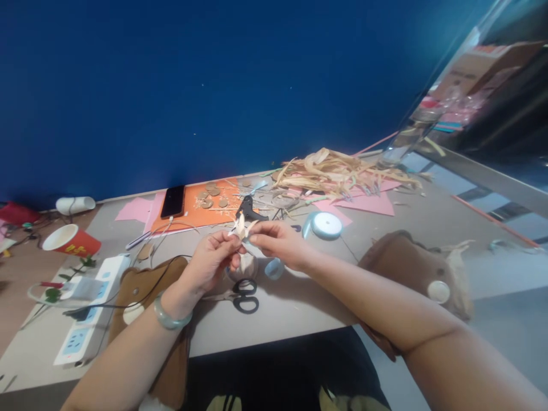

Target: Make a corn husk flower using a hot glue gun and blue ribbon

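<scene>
Pinched between the fingertips of my left hand [216,257] is a small cream piece of dried corn husk [241,227] with petal-like pieces spreading upward. The fingers of my right hand [278,242] close on the right side of that same husk piece. Just behind my fingertips lies a black glue gun [248,210]. Beneath the hands sits a pale rounded object [247,267], partly hidden. Black-handled scissors [246,297] rest closer to me, their blades pointing left. A light blue ribbon spool [326,225] lies to the right of my right hand.
A heap of dried corn husks [334,171] covers pink paper at the back right. Orange paper [194,208] holds round wooden slices and a phone [173,202]. To the left are a power strip [92,311] and a red paper cup [75,240]. Brown fabric pieces [411,268] flank my arms.
</scene>
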A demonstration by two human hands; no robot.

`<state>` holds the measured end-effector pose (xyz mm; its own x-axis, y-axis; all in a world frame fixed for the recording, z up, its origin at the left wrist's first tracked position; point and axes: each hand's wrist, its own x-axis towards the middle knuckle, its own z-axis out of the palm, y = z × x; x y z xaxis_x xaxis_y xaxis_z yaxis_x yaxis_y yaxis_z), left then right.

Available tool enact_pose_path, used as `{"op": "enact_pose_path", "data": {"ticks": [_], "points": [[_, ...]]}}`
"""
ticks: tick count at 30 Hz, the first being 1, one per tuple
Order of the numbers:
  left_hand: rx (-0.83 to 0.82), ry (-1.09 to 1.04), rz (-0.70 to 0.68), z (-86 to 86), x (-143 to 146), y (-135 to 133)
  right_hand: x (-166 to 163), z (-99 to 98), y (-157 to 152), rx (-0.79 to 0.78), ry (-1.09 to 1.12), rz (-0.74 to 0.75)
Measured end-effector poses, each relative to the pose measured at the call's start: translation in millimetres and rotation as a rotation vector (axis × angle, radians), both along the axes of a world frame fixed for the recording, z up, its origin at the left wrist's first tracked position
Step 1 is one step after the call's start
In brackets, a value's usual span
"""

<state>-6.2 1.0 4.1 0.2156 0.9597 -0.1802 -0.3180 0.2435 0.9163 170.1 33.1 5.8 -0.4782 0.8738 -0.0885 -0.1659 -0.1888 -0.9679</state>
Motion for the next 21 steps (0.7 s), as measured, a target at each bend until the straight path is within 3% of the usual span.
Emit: {"op": "enact_pose_path", "data": {"ticks": [11, 21], "points": [[-0.002, -0.038, 0.007, -3.4, -0.8, 1.7, -1.6, -3.3, 1.1, -0.079, 0.042, 0.037], [0.010, 0.010, 0.059, 2.2, 1.4, 1.3, -0.7, -4.0, 1.3, 0.089, -0.049, 0.027]]}}
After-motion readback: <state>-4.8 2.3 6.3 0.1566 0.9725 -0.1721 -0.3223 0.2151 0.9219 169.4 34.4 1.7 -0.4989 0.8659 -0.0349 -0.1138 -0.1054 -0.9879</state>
